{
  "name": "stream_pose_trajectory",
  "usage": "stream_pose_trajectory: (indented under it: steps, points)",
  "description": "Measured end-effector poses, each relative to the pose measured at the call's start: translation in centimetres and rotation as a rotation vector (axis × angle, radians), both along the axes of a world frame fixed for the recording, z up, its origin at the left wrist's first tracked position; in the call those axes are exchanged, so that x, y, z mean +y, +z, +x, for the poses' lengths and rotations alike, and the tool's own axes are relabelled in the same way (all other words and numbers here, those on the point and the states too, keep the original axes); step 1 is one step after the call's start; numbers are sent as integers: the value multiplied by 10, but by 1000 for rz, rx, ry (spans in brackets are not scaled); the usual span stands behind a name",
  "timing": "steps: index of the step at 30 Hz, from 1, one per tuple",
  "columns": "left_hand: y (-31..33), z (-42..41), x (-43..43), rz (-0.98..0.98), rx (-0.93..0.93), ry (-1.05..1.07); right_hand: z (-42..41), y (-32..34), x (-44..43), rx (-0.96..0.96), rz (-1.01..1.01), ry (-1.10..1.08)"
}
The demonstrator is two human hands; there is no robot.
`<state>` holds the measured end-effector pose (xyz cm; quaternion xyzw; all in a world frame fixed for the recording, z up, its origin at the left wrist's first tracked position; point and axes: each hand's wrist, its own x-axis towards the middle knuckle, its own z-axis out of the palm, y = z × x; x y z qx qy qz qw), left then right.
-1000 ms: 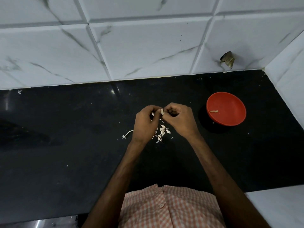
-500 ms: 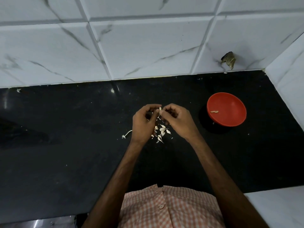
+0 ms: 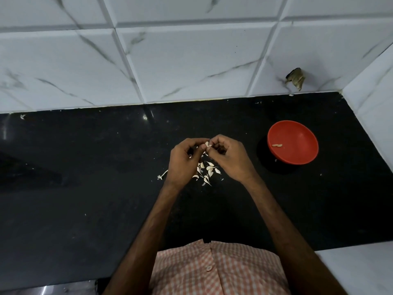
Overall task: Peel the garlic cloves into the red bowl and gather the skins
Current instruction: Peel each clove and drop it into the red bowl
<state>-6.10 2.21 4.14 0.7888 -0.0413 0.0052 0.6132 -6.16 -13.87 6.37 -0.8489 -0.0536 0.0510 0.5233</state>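
Head view – A: Where is the clove (image 3: 207, 144) seen?
B: It is held above the counter (image 3: 85, 167), between both hands, at the fingertips. Only a small pale tip is shown; the rest is hidden by fingers.
A: How are the hands set?
B: The left hand (image 3: 182, 160) is curled, and the clove is pinched by its thumb and forefinger. The right hand (image 3: 230, 159) is curled too, with its fingertips brought to the same clove. A sliver of whitish skin is seen where they meet.
A: What is found beneath?
B: A loose scatter of bits (image 3: 208, 169) is spread on the black counter under and between the hands: pale, curved, pointed. Whether they are skins or whole cloves cannot be told. A thin stalk (image 3: 162, 175) is laid just left of the left wrist.
A: And the bowl?
B: The bowl (image 3: 302, 133) is set well apart to the right, near the tiled wall (image 3: 191, 60). It is red, round and shallow. One peeled clove (image 3: 277, 145), yellowish, is seen lying inside, left of centre.
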Motion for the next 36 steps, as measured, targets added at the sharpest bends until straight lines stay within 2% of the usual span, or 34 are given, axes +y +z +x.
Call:
stream_pose_trajectory:
  steps: [7, 16, 20, 24, 30, 33, 36]
  points:
    - [-1, -4, -7, -72, -8, 69, -1, -1, 3, -44, -64, -18]
    - [-1, -2, 3, -117, 29, 1, -1, 2, -4, -70, -87, 75]
    - [3, -6, -1, -186, 50, 30, 0, 5, -3, -59, -32, 71]
    - [2, -7, -4, -162, -2, 68, -2, 4, 1, -11, 63, 23]
    - [-1, -4, 1, -160, 41, -50, -3, 4, -3, 48, 119, 6]
    - [-1, -3, 5, -183, 21, -52, -3, 8, -3, 86, 171, 36]
    - [-3, -1, 9, -123, -31, -74, -3, 11, -5, 123, 202, 65]
